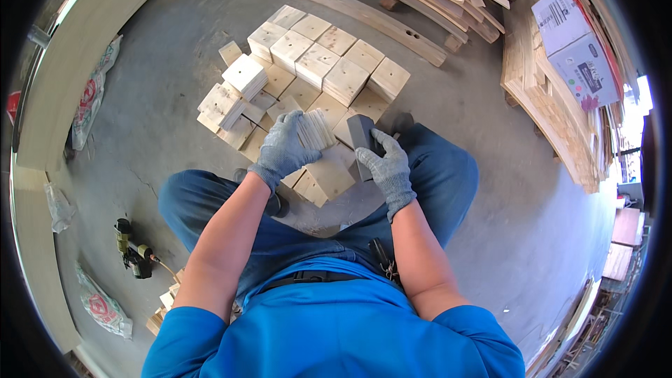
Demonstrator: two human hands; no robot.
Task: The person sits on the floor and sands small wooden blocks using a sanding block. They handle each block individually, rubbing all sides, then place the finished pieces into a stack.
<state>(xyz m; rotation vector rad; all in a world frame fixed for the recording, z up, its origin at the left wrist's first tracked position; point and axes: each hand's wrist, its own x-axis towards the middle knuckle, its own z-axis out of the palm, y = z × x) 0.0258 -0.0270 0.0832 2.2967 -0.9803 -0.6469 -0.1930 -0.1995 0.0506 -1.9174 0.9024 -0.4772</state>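
Observation:
My left hand [281, 148], in a grey glove, grips a bundle of thin square wood pieces [316, 129] held on edge above the pile. A dark grey block-shaped tool [360, 133] is in my right hand [387, 168], also gloved, pressed against the side of the bundle. Below both hands lie loose square wooden blocks [329, 176] on the concrete floor. Farther out stand neat stacks of square wood blocks [323, 59] in rows, and two leaning stacks [234, 91] to the left.
A nail gun with hose [133, 248] lies on the floor at lower left. Long curved wooden boards [364, 10] and slat piles [553, 105] lie at the top and right. A cardboard box [575, 45] rests on the right pile. Plastic sacks [94, 94] line the left.

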